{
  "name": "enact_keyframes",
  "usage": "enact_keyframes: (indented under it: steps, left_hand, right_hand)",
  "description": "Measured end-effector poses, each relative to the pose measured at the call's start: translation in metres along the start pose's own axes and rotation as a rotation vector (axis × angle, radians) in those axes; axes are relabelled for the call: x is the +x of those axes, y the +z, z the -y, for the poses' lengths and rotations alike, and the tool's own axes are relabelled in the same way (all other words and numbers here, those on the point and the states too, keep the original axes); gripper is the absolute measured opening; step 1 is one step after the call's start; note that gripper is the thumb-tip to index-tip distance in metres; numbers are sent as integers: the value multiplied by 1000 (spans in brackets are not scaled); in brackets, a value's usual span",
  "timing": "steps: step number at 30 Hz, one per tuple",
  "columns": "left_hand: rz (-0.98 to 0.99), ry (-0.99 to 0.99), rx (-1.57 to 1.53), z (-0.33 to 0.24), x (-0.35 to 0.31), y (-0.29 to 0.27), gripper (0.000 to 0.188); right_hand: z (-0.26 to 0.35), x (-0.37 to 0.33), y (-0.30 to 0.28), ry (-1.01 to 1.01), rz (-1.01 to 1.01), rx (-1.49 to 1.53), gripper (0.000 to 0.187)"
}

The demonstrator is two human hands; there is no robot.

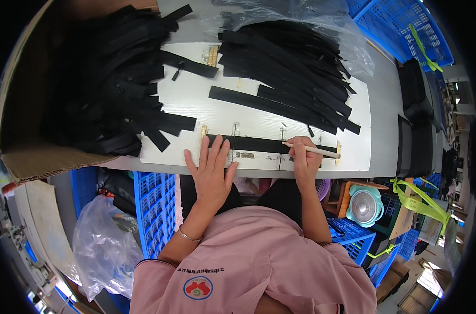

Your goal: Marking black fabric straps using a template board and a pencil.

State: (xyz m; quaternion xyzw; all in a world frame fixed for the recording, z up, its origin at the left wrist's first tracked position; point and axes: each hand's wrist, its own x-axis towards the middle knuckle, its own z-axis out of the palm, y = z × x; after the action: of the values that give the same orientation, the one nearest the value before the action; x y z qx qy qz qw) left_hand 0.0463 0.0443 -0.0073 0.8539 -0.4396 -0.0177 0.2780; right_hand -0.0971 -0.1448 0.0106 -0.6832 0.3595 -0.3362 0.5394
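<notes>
A black zipper strip lies lengthwise on the white board, near its front edge. My left hand rests flat over the strip's left end, fingers spread. Pinched in my right hand is a pale pencil; its tip touches the strip toward the right. Dark marks and small tan tape pieces show on the board around the strip. Just beyond it, another black strip lies at a slant, its right end beside a fanned pile of black zipper strips.
At the left, a cardboard box lies on its side, a heap of black zippers spilling from it. Clear plastic film and a blue basket are at the back. Below the table stand blue crates and a turquoise fan.
</notes>
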Motion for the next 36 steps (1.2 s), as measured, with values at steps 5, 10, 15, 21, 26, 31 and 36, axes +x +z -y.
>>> enact_keyframes:
  steps: [5, 10, 15, 21, 26, 31, 36]
  left_hand:
    - [3, -19, -42, -3, 0, -1, 56]
    - [66, 104, -169, -42, 9, 4, 61]
    - [145, 223, -238, -64, 11, 26, 55]
    - [140, 231, -193, -64, 12, 31, 52]
    - [137, 227, -179, -65, 13, 32, 52]
    - [118, 236, -147, -67, 14, 33, 48]
    - [109, 245, -116, -65, 12, 37, 48]
  right_hand:
    - [-10, 3, -6, -36, 5, -55, 27]
    - [-9, 3, -6, -35, 23, -67, 26]
    - [-13, 3, -6, -38, 53, -92, 21]
    - [-11, 4, -6, -18, 14, -53, 19]
    - [-13, 4, -13, -142, 111, -137, 19]
    - [-16, 6, -11, -232, 88, -166, 21]
    - [-12, 4, -17, -189, 155, -113, 21]
